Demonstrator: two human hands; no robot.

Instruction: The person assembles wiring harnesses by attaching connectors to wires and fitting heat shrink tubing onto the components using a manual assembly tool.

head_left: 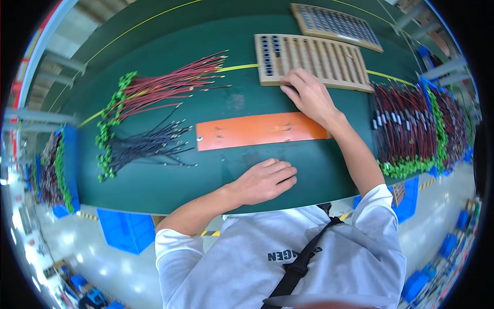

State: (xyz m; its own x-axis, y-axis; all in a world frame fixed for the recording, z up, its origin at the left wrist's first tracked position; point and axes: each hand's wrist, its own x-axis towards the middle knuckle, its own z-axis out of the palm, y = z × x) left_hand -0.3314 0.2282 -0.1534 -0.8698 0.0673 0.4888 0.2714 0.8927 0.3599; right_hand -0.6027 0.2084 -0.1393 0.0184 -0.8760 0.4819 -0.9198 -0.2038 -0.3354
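Note:
My right hand [312,99] is at the near edge of a wooden slotted tray [323,82], fingers bent and thumb a little apart from them; nothing shows between them. Small dark cylindrical parts sit in the tray's leftmost rows, while most of its other grooves look bare. Close to the table's front edge rests my left hand [266,181], its fingers curled in and their tips hidden, so whatever it may hold does not show. Between my two hands lies a flat orange strip [257,131], its right end partly behind my right forearm.
Red wires [172,85] and black wires [152,147] with green ends lie fanned out at left. A second tray [337,24] of parts stands at the back. Bundled dark red wires [404,123] fill the right side. A blue bin [126,230] is below the front edge.

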